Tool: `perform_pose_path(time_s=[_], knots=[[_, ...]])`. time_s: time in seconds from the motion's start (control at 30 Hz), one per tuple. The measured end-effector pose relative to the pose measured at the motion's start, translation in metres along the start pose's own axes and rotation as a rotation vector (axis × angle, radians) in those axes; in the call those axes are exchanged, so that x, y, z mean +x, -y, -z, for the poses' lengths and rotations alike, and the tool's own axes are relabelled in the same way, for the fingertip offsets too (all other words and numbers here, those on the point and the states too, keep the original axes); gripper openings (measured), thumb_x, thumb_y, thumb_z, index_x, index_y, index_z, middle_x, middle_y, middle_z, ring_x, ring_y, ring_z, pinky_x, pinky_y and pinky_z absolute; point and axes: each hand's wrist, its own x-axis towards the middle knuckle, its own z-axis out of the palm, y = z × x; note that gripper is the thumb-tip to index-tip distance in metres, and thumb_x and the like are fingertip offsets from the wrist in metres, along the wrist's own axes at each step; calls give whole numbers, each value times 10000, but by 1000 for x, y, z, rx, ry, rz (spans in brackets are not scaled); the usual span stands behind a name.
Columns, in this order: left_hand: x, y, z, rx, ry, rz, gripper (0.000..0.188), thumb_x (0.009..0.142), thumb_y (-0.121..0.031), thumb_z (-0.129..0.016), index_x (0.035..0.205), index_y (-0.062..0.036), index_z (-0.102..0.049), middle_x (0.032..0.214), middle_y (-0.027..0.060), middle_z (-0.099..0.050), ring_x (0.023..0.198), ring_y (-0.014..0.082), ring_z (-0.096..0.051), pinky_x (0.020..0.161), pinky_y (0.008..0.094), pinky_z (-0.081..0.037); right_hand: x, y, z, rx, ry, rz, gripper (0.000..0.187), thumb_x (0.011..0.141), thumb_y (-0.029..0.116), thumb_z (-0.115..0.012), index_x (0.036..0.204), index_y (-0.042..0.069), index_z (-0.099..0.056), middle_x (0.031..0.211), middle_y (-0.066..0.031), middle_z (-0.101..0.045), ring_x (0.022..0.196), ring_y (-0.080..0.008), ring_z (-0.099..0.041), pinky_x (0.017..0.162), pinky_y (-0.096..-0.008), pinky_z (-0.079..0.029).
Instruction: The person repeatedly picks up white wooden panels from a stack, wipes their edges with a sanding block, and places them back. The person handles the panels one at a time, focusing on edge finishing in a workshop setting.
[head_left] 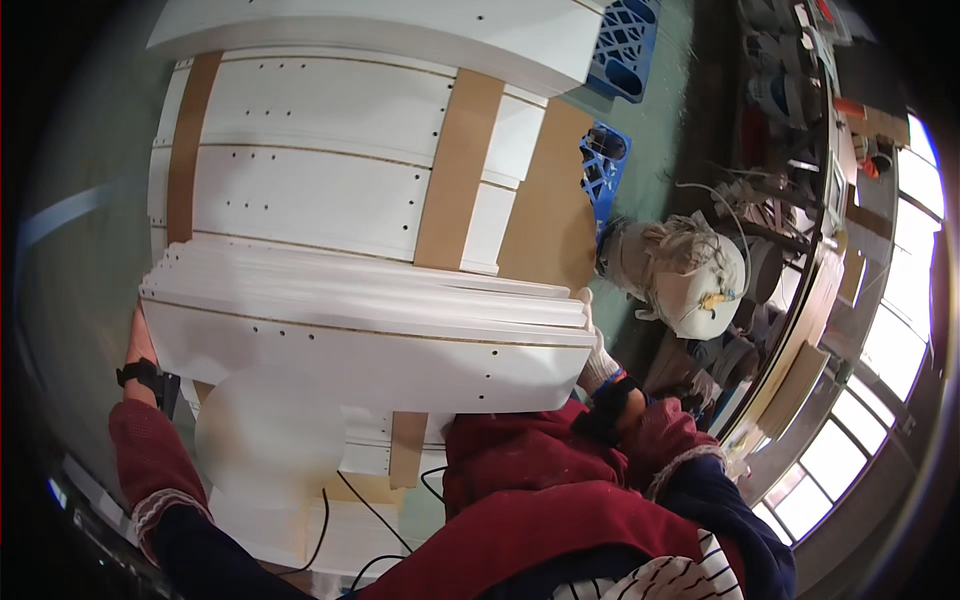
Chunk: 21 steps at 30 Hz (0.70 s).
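Note:
A bundle of several long white boards (420, 352) lies sideways in front of me, the nearest showing drilled holes along its face. My left hand (141, 345) grips the bundle's left end, its fingers mostly hidden behind the boards. At the opposite end, my right hand (598, 362), in a pale knit glove, presses against the board ends with its fingers curled over the edge. Beneath and beyond the bundle are more white panels (320, 100) with drilled holes, laid side by side. Brown cardboard strips (462, 150) run across them.
Farther off, a white board stack (380, 28) spans the top. Blue plastic pallets (625, 50) show beyond the panels' right side. A plastic-wrapped drum-like object (680, 275) stands on the right, before a cluttered workbench (800, 330). Black cables (322, 530) hang near my body.

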Motion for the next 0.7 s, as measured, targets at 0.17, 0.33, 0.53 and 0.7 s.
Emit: perform_pose_path(time_s=[0.17,0.33,0.53,0.7], knots=[[15,0,13,-48,-57,43,621,869,-556,-412,1274,-88,-457,1230,64,-521,1095,243,-508,908,388,-431,13,-4,-3,60,17,-59,677,848,637,-390,1187,60,-500,1099,-103,-574,981,-239,-552,861,-378,-453],[6,16,22,18,-50,118,632,858,-559,-403,1283,-94,-445,1258,69,-503,1124,277,-479,953,411,-390,15,1,2,133,9,-100,689,850,642,-377,1198,60,-497,1110,-110,-573,995,-242,-550,868,-378,-450],[-23,67,22,21,-105,122,664,875,-557,-344,1322,-68,-381,1335,132,-406,1186,326,-417,976,455,-363,56,-11,73,-357,40,86,755,844,671,-322,1268,61,-454,1186,-129,-540,1057,-251,-527,913,-391,-418],[-41,105,25,-23,-156,140,688,867,-575,-339,1325,-63,-375,1325,130,-421,1178,330,-421,980,459,-364,-15,45,17,-356,-69,36,771,820,687,-361,1264,65,-464,1160,-114,-543,1048,-223,-525,910,-391,-404]])
